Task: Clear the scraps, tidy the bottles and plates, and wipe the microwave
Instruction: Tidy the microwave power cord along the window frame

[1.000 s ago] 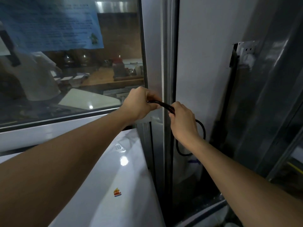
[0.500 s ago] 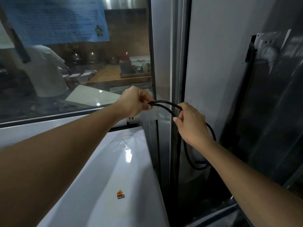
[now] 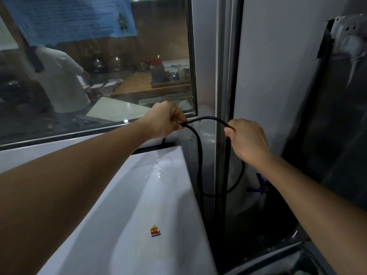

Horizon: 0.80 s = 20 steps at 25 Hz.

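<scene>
The white top of the microwave (image 3: 151, 205) fills the lower middle, with a small coloured sticker on it. Behind and to its right hangs a black power cord (image 3: 206, 118). My left hand (image 3: 164, 122) grips one part of the cord near the window corner. My right hand (image 3: 246, 139) grips it a little to the right, by the metal frame. The cord arches between my two hands and its loops hang down in the gap beside the microwave.
A glass window (image 3: 99, 76) with a blue notice (image 3: 69, 16) stands behind the microwave; a person in white is seen through it. A metal frame post (image 3: 226, 66) and a pale wall are on the right, with a wall socket (image 3: 345, 36) high up.
My hands have moved apart along the cord, so the span between them is longer and the hanging loops are larger. The view has shifted slightly right and down.
</scene>
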Each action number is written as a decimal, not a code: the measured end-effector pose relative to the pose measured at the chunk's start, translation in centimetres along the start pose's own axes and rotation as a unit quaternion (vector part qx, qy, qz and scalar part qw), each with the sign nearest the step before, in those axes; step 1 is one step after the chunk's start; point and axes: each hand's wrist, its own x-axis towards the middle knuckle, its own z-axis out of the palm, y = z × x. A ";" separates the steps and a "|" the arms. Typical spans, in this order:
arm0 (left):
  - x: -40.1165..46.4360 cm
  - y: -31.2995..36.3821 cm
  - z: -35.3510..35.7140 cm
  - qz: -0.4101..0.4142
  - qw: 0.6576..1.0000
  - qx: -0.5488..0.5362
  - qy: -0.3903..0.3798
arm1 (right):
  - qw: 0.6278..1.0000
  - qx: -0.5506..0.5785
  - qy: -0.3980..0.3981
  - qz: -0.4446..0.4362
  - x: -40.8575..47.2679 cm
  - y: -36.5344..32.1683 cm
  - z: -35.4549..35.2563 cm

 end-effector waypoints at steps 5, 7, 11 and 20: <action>0.1 -0.7 0.2 0.003 1.000 0.001 0.000 | 0.996 0.062 -0.031 0.048 -0.6 0.2 1.8; 0.3 -0.8 0.3 0.001 1.000 0.003 0.004 | 0.995 0.033 -0.073 0.067 -0.7 -0.5 2.8; 0.5 -0.8 0.2 0.003 1.000 0.001 0.005 | 0.996 -0.042 -0.011 0.084 -0.7 -2.5 5.0; -0.1 -1.4 0.3 0.010 1.000 -0.002 0.016 | 0.999 0.018 0.005 0.044 0.1 -2.7 5.1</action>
